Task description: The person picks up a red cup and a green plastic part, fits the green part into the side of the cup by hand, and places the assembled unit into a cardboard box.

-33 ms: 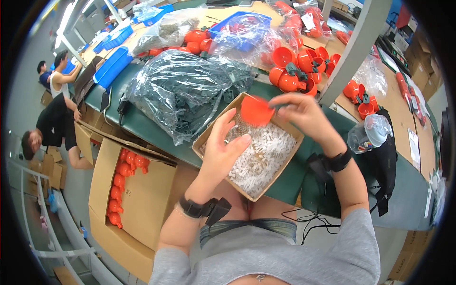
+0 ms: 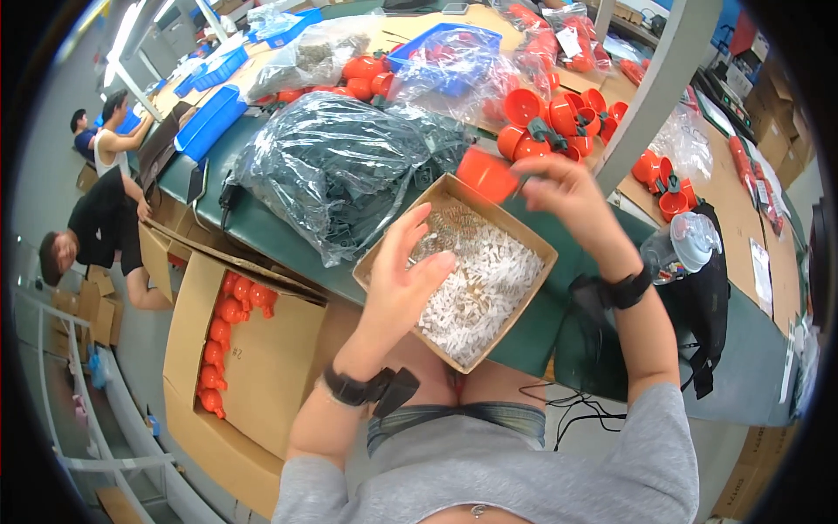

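Observation:
My right hand [image 2: 559, 188] grips a red plastic cup [image 2: 486, 175] at its side, over the far edge of a shallow cardboard box [image 2: 515, 336]. Motion smears both the cup and the fingertips. My left hand [image 2: 406, 275] hovers above the box's left side, thumb and fingers apart, with nothing visible between them. Inside the box lie many small white plastic pieces [image 2: 480, 288] and, toward the far corner, thin metal springs [image 2: 458, 218]. Beyond the cup, several red cups with dark green fittings [image 2: 559, 113] are heaped on the table.
A clear bag of dark green parts [image 2: 340, 175] fills the bench at left. Below it stands an open carton [image 2: 271, 375] with red cups along one side. A plastic jar [image 2: 681, 249] sits beside my right forearm, near a grey post [image 2: 655, 87]. Other people [image 2: 100, 218] are at far left.
The red cup in my right hand has risen from over the box's contents toward the far edge and turned. My left hand has barely moved.

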Demonstrator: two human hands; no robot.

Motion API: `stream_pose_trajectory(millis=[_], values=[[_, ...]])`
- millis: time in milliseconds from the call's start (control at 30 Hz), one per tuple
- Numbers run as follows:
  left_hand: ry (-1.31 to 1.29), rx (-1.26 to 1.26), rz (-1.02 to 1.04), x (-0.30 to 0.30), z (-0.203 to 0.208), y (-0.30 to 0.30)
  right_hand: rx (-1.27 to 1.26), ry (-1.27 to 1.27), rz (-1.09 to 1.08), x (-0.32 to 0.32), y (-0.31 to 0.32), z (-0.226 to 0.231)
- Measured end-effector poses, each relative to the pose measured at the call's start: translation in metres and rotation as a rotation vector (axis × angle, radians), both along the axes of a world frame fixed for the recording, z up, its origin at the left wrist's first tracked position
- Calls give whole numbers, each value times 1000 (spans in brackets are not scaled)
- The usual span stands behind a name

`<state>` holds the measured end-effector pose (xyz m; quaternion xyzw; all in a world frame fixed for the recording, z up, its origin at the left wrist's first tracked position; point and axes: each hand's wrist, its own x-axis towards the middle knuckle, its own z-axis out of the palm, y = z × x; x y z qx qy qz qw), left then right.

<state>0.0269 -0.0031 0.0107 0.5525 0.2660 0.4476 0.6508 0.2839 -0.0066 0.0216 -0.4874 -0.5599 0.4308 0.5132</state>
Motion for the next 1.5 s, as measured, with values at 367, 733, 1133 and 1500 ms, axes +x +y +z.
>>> stream_pose_trajectory(millis=[367,733,1133,1500], values=[[503,161,639,-203,-37,11,218,-156,98,-15,18,32],[1480,-145,885,-371,-154,33,75,-1107,298,-97,-34,5],[1455,430,659,-285,-171,70,98,-1141,303,-102,-36,9],[1731,214,532,-298,-161,72,153,-1024,232,-106,-38,4]])
